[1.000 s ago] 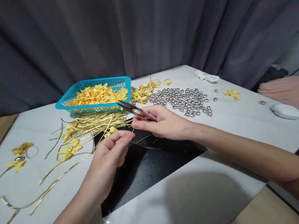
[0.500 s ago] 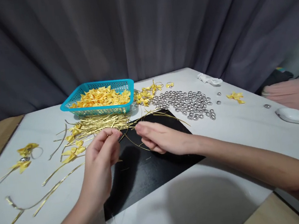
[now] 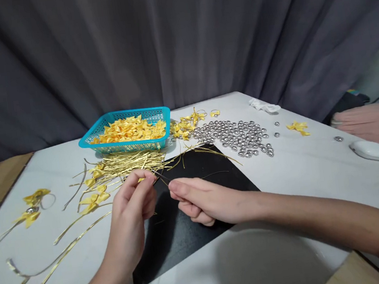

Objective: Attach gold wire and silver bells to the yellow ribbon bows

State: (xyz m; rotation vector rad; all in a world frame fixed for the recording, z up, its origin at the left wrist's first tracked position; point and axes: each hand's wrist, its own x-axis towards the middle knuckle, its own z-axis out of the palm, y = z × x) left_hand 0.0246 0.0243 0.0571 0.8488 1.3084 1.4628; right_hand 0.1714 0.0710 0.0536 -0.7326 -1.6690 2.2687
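Over the black mat (image 3: 234, 168), my left hand (image 3: 133, 204) is closed in a pinch of thumb and index finger. My right hand (image 3: 200, 200) faces it, thumb pressed on its curled fingers. A thin gold cord (image 3: 161, 176) spans the short gap between the two pinches. A bit of yellow ribbon shows at my left fingertips; whether I hold it, I cannot tell. Just beyond my hands lies a bundle of gold cords (image 3: 133, 162). Yellow ribbon bows (image 3: 95, 200) with gold tails lie left of my left hand.
A blue basket (image 3: 128, 146) full of yellow bows stands at the back. Silver beads (image 3: 240, 135) are spread right of it. Further right are a loose bow (image 3: 298, 127), white tissue (image 3: 264, 105) and a white dish (image 3: 372, 151). Pink cloth (image 3: 370, 126) shows at the right edge.
My right hand has come down and slightly left, nearer to me. The cord between my hands now shows as a short, straight span; the wide loop below it is gone from view.
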